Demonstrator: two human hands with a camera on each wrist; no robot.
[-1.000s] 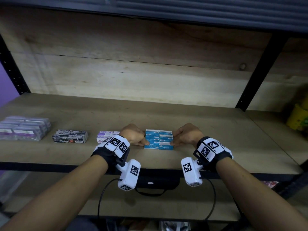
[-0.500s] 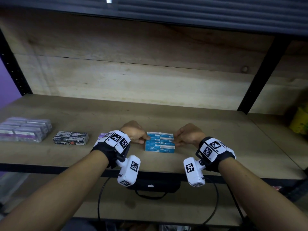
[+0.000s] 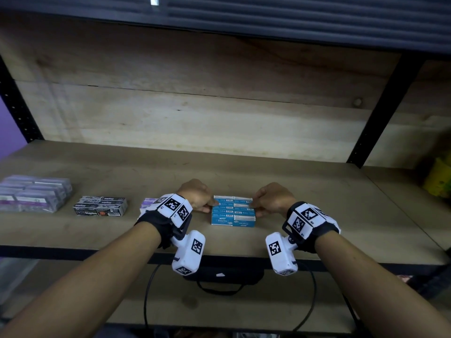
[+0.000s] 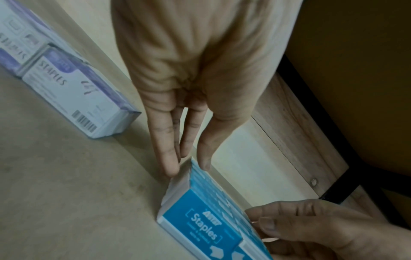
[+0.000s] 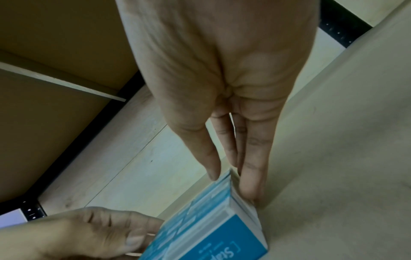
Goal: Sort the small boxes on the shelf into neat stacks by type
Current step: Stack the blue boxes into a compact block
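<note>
A block of blue staple boxes (image 3: pixel 233 211) lies in rows on the wooden shelf (image 3: pixel 329 198), near its front edge. My left hand (image 3: pixel 210 206) touches the block's left end and my right hand (image 3: pixel 255 208) its right end. In the left wrist view the left hand (image 4: pixel 189 165) has straight fingers (image 4: pixel 169 163) against the end of the blue boxes (image 4: pixel 200 219), thumb at the top corner. The right wrist view shows the right hand (image 5: pixel 233 184) the same way, its fingers (image 5: pixel 251 184) flat on the end of the blue boxes (image 5: pixel 222 228).
Left of the hands lie white-and-purple staple boxes (image 3: pixel 147 203), half hidden by my wrist, then black staple boxes (image 3: pixel 100 206), then a wrapped purple pack (image 3: pixel 34 193). A black upright (image 3: pixel 380 106) and a yellow object (image 3: pixel 439 176) stand at the right. A black bag (image 3: pixel 219 276) sits below.
Both hands stay at the two ends of the blue boxes; the rows look a little more even. The head view has shifted slightly.
</note>
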